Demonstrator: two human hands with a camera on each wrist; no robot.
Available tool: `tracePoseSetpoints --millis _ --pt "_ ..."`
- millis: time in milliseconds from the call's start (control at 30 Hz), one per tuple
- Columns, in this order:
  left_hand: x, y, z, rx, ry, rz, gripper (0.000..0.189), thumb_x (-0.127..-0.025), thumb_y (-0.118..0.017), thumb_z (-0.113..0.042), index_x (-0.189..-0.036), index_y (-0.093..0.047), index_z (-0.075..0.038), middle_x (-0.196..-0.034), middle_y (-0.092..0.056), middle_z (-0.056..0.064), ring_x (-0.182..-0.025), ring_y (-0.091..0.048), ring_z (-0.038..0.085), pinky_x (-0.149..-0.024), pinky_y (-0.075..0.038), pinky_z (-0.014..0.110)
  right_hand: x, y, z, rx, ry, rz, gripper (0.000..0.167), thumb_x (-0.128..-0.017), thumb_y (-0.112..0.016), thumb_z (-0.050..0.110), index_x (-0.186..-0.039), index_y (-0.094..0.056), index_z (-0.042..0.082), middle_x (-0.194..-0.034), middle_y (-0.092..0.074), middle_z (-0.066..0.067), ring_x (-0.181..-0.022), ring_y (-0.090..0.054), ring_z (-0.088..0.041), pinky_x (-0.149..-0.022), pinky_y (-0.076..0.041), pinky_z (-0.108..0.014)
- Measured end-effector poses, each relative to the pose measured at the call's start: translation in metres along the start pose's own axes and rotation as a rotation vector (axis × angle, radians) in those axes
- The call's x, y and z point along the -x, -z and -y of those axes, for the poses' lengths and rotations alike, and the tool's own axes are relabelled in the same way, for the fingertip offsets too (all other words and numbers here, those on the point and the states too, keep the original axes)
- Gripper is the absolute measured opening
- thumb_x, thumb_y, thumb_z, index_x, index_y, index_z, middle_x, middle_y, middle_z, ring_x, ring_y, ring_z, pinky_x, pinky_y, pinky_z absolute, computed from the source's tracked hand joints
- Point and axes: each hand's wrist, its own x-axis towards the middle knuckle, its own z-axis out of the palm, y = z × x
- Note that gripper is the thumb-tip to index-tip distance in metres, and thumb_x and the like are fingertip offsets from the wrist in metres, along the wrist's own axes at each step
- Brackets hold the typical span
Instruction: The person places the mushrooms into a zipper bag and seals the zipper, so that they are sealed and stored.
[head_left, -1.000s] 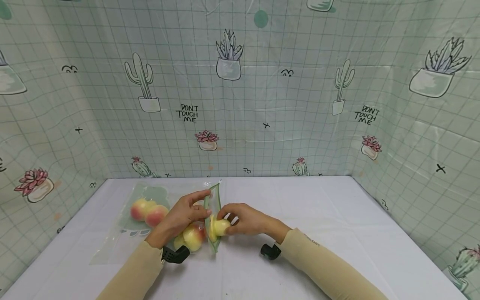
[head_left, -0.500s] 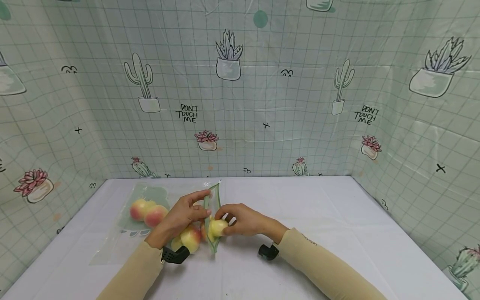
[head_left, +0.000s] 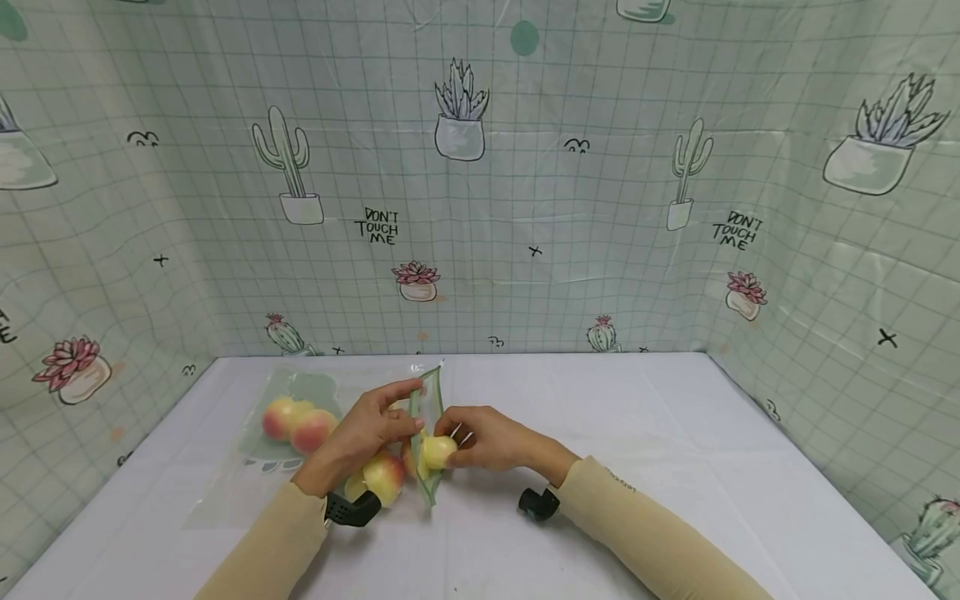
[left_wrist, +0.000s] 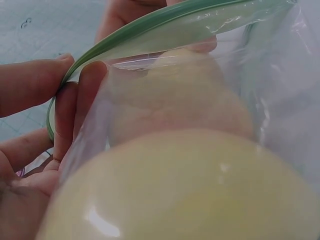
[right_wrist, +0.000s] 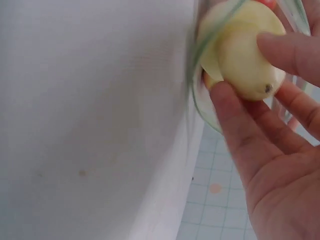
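Note:
A clear zip bag (head_left: 429, 400) with green edges lies on its side, its mouth turned to the right. My left hand (head_left: 371, 421) pinches the upper rim of that mouth; thumb and fingers grip the green strip (left_wrist: 135, 32) in the left wrist view. My right hand (head_left: 491, 437) holds a yellow pear (head_left: 438, 452) by its narrow end, right at the mouth, its wide end inside the bag. A dark spot marks the tip of the pear (right_wrist: 250, 62) in the right wrist view. A large yellow fruit (left_wrist: 175, 190) shows through the film in the left wrist view.
Farther left in the bag lie red-and-yellow fruits (head_left: 313, 431), near a pale green printed panel (head_left: 315, 387). More fruit (head_left: 384, 479) sits below my left hand. The white table (head_left: 600, 417) ends at a patterned curtain (head_left: 525, 292).
My right hand has moved slightly left, and the pear sits a little deeper in the bag mouth. The fruit beneath my left hand has shifted slightly left. My left hand keeps its grip.

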Motion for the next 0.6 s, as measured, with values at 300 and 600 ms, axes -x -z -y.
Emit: tracePoseSetpoints --millis 300,600 --pt "0.0007 -0.0014 -0.0016 0.031 -0.009 0.002 0.068 -0.088 -0.065 0.0 -0.148 -0.033 -0.004 -0.149 -0.03 0.018 -0.068 -0.053 0.012 -0.066 -0.049 0.025 0.0022 0.0015 0.0026 0.019 0.021 0.022 0.031 -0.082 -0.072 0.003 -0.106 -0.061 0.02 -0.103 -0.061 0.01 -0.087 -0.061 -0.011 -0.076 -0.05 -0.024" --pt "0.0012 -0.0006 -0.0021 0.041 -0.034 0.009 0.07 -0.087 -0.067 -0.002 -0.148 -0.033 -0.004 -0.147 -0.031 0.018 -0.068 -0.053 0.011 -0.067 -0.047 0.024 0.0011 0.0 0.0028 0.002 0.011 0.026 0.031 -0.083 -0.071 0.005 -0.108 -0.061 0.02 -0.097 -0.061 0.008 -0.074 -0.062 -0.01 -0.067 -0.052 -0.024"
